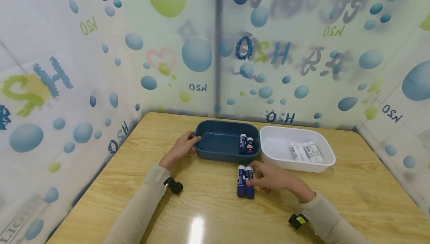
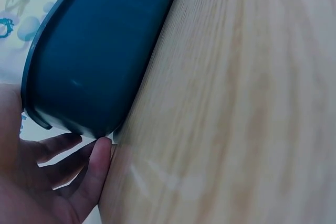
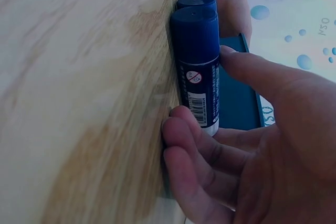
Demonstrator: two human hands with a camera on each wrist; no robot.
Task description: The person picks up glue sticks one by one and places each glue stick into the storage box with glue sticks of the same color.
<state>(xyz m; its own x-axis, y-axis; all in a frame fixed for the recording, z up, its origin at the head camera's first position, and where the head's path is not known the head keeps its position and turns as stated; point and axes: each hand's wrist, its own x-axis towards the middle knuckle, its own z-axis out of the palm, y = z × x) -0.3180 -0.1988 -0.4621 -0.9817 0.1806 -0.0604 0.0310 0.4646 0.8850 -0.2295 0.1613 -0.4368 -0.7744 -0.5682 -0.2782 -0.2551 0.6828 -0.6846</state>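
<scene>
My left hand (image 1: 183,145) grips the left end of a dark blue bin (image 1: 215,157), thumb over the rim and fingers against the outer wall. Two blue glue sticks lie side by side on the table in front of that bin. The right hand (image 1: 272,177) pinches the right glue stick (image 1: 249,191), thumb by its blue cap and index finger near its white end. Its other fingers curl beside the stick, as the right wrist view shows. Touching it is the left glue stick (image 1: 241,190), mostly hidden in that view.
Inside the blue bin, two dark glue sticks (image 1: 243,145) lie at the right end. A white bin (image 1: 275,134) adjoins it on the right, holding several white glue sticks (image 1: 304,152). Patterned walls (image 1: 201,102) enclose the wooden table (image 1: 201,195) at the back and sides.
</scene>
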